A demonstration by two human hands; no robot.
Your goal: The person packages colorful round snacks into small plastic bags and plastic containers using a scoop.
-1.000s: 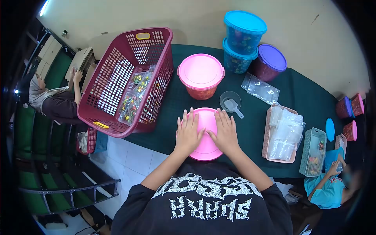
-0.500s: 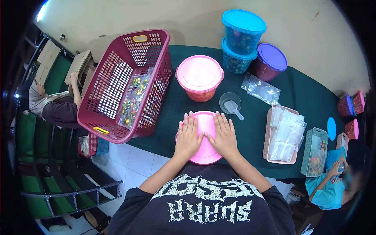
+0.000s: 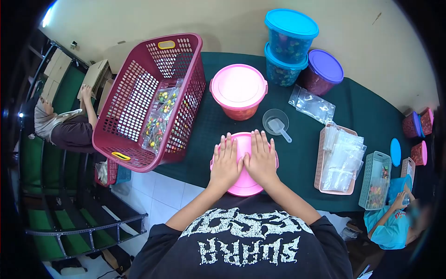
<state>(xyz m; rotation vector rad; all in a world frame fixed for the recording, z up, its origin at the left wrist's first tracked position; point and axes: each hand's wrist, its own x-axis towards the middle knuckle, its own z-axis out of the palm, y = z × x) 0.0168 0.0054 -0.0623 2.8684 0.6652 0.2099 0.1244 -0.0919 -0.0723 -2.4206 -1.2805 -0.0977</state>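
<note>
Both my hands lie flat on the pink lid (image 3: pixel 244 187) of a container right in front of my body. My left hand (image 3: pixel 226 162) covers its left part with the fingers stretched away from me. Over the right part rests my right hand (image 3: pixel 261 159), fingers also extended, its thumb near the left thumb. The container's body under the lid is hidden. Just beyond stands a pink-lidded tub (image 3: pixel 239 88) with reddish contents. A small clear bowl (image 3: pixel 268 113) with a translucent scoop (image 3: pixel 278 128) in it sits to the right of that tub.
A maroon laundry basket (image 3: pixel 179 121) with bagged colourful pieces stands left. Blue-lidded tubs (image 3: pixel 291 25) are stacked behind, beside a purple-lidded tub (image 3: pixel 325 67). Plastic bags (image 3: pixel 341 160) fill a peach tray (image 3: pixel 319 172) at right. Other people work at far left (image 3: pixel 72 130) and right (image 3: pixel 390 228).
My right hand has shifted slightly left and inward on the lid, uncovering more of its right edge. My left hand stays nearly in place. The view has shifted a little.
</note>
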